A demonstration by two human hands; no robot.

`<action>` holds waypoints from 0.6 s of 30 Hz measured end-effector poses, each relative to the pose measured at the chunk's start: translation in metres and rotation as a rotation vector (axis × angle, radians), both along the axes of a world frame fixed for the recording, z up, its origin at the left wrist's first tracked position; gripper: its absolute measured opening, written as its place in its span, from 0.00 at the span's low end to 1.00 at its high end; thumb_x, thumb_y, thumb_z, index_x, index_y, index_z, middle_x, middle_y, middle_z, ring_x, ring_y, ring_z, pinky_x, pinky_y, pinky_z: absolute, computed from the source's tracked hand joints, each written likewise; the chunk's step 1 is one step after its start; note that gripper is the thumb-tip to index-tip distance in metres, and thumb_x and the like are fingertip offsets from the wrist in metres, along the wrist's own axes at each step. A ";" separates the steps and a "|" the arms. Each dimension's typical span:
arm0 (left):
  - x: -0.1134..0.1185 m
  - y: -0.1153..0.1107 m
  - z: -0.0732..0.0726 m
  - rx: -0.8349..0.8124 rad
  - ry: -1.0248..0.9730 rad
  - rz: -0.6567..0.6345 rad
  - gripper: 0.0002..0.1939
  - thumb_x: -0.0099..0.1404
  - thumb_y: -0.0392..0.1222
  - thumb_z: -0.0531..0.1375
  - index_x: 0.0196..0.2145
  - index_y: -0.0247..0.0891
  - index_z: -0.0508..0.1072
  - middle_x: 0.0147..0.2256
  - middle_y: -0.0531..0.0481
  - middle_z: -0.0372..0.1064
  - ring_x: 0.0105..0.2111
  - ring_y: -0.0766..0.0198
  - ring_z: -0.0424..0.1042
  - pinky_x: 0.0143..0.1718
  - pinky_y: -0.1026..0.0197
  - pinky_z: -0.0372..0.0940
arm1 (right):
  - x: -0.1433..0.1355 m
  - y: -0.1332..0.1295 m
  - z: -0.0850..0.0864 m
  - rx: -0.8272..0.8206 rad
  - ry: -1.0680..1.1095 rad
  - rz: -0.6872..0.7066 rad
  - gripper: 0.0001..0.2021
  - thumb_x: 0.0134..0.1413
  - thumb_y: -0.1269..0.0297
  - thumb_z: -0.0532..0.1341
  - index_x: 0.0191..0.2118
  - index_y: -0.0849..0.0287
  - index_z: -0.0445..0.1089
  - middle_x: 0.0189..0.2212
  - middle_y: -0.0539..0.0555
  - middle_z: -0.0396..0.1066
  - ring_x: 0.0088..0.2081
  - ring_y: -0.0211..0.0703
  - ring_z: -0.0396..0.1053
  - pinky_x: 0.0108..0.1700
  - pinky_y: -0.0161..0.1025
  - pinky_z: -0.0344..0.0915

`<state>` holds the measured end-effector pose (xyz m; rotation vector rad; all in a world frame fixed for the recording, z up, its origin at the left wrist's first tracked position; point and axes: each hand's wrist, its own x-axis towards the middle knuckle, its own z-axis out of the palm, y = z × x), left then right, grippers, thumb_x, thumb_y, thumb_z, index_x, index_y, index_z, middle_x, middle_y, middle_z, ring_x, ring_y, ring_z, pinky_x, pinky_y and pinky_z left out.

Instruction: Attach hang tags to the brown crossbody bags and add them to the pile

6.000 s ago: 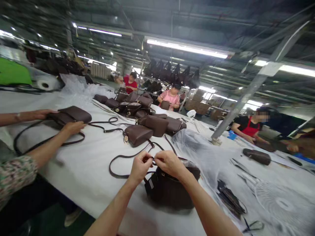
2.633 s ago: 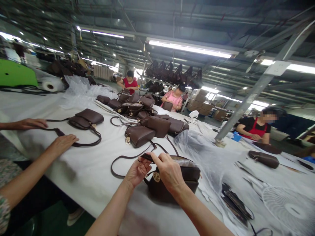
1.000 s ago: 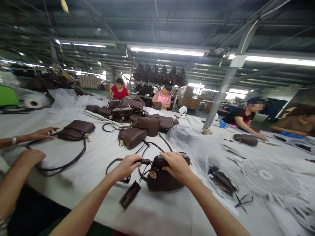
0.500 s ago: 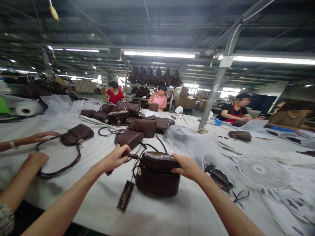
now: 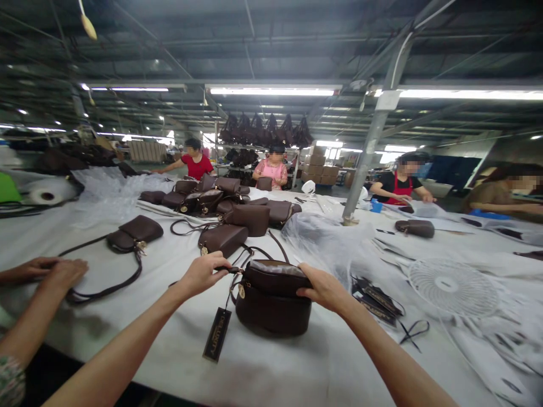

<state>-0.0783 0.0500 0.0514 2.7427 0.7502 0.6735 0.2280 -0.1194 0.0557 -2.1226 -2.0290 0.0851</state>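
Observation:
A dark brown handbag (image 5: 274, 311) stands upright on the white-covered table (image 5: 271, 373), its top gaping and clear plastic showing inside. My right hand (image 5: 320, 287) grips the bag's upper right edge, thumb toward the front. At the bag's left side, my left hand (image 5: 206, 274) pinches the dark strap (image 5: 227, 269) close to where it joins the bag. A black hang tag (image 5: 217, 334) with gold lettering dangles below that hand, near a round gold charm (image 5: 241, 290).
Behind lies a heap of brown handbags (image 5: 212, 195). To the left, a co-worker's hands (image 5: 63, 274) are at another handbag's strap (image 5: 136, 232). On the right are black tags (image 5: 375, 299), a white fan (image 5: 453, 287), plastic film (image 5: 322, 237) and a metal post (image 5: 365, 164).
My left hand has shifted slightly right along the strap, toward the bag. My right hand keeps its hold. The co-worker's hands at left have come together.

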 end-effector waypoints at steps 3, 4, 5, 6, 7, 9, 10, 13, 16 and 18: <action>-0.004 -0.002 0.000 0.041 -0.078 0.037 0.15 0.60 0.38 0.56 0.46 0.41 0.73 0.42 0.45 0.69 0.42 0.57 0.68 0.44 0.60 0.62 | 0.004 -0.003 -0.001 0.003 0.093 -0.006 0.16 0.51 0.63 0.61 0.46 0.57 0.62 0.38 0.54 0.72 0.41 0.48 0.69 0.38 0.37 0.58; -0.006 -0.004 -0.001 0.046 -0.103 0.065 0.17 0.60 0.37 0.56 0.47 0.40 0.72 0.43 0.44 0.69 0.43 0.56 0.68 0.45 0.59 0.62 | 0.005 -0.004 -0.002 0.010 0.132 -0.002 0.16 0.51 0.63 0.61 0.46 0.57 0.63 0.37 0.53 0.72 0.40 0.47 0.69 0.38 0.36 0.58; -0.006 -0.007 -0.002 0.034 -0.111 0.086 0.16 0.60 0.38 0.56 0.47 0.39 0.72 0.43 0.44 0.69 0.42 0.56 0.68 0.44 0.58 0.62 | 0.007 -0.005 -0.002 0.021 0.168 0.005 0.15 0.50 0.63 0.61 0.45 0.57 0.63 0.37 0.52 0.72 0.40 0.46 0.69 0.38 0.36 0.58; -0.006 -0.011 -0.004 -0.001 -0.093 0.090 0.14 0.61 0.39 0.55 0.45 0.38 0.72 0.41 0.44 0.70 0.40 0.57 0.69 0.42 0.59 0.62 | 0.008 -0.007 -0.002 0.032 0.202 0.012 0.15 0.50 0.64 0.61 0.45 0.57 0.64 0.36 0.51 0.72 0.39 0.45 0.69 0.38 0.36 0.59; -0.005 -0.015 -0.006 -0.055 -0.050 0.073 0.12 0.63 0.40 0.54 0.41 0.38 0.73 0.38 0.45 0.71 0.37 0.59 0.70 0.40 0.60 0.62 | 0.009 -0.008 -0.002 0.043 0.237 0.022 0.15 0.50 0.65 0.61 0.45 0.57 0.64 0.36 0.51 0.72 0.39 0.45 0.69 0.39 0.36 0.59; 0.000 -0.024 -0.012 -0.173 0.060 0.014 0.11 0.64 0.42 0.53 0.34 0.38 0.74 0.31 0.48 0.72 0.32 0.61 0.70 0.35 0.63 0.62 | 0.011 -0.010 -0.002 0.061 0.305 0.045 0.15 0.48 0.67 0.61 0.45 0.57 0.66 0.36 0.50 0.72 0.39 0.44 0.68 0.38 0.36 0.59; 0.004 -0.028 -0.015 -0.212 0.086 -0.007 0.11 0.64 0.43 0.53 0.32 0.38 0.74 0.30 0.49 0.72 0.32 0.61 0.70 0.34 0.63 0.62 | 0.011 -0.012 -0.002 0.066 0.335 0.053 0.15 0.48 0.68 0.61 0.45 0.57 0.67 0.36 0.50 0.71 0.38 0.44 0.68 0.38 0.36 0.59; 0.019 -0.036 -0.021 -0.216 -0.061 0.007 0.11 0.62 0.42 0.55 0.39 0.38 0.74 0.37 0.46 0.72 0.36 0.60 0.70 0.39 0.61 0.65 | 0.010 -0.016 -0.001 0.077 0.403 0.071 0.16 0.47 0.69 0.60 0.45 0.56 0.68 0.36 0.49 0.71 0.38 0.43 0.67 0.38 0.36 0.60; 0.037 -0.040 -0.021 -0.132 -0.305 -0.020 0.20 0.60 0.38 0.57 0.51 0.39 0.69 0.51 0.42 0.66 0.49 0.55 0.66 0.52 0.53 0.62 | 0.009 -0.019 0.001 0.089 0.453 0.083 0.17 0.46 0.69 0.60 0.46 0.56 0.69 0.38 0.49 0.72 0.39 0.44 0.67 0.40 0.37 0.62; 0.048 -0.041 -0.017 -0.075 -0.362 -0.092 0.20 0.59 0.36 0.58 0.51 0.41 0.70 0.55 0.42 0.62 0.55 0.52 0.61 0.57 0.49 0.57 | 0.011 -0.023 0.003 0.083 0.482 0.093 0.18 0.47 0.69 0.60 0.47 0.56 0.70 0.40 0.50 0.72 0.40 0.45 0.67 0.41 0.38 0.63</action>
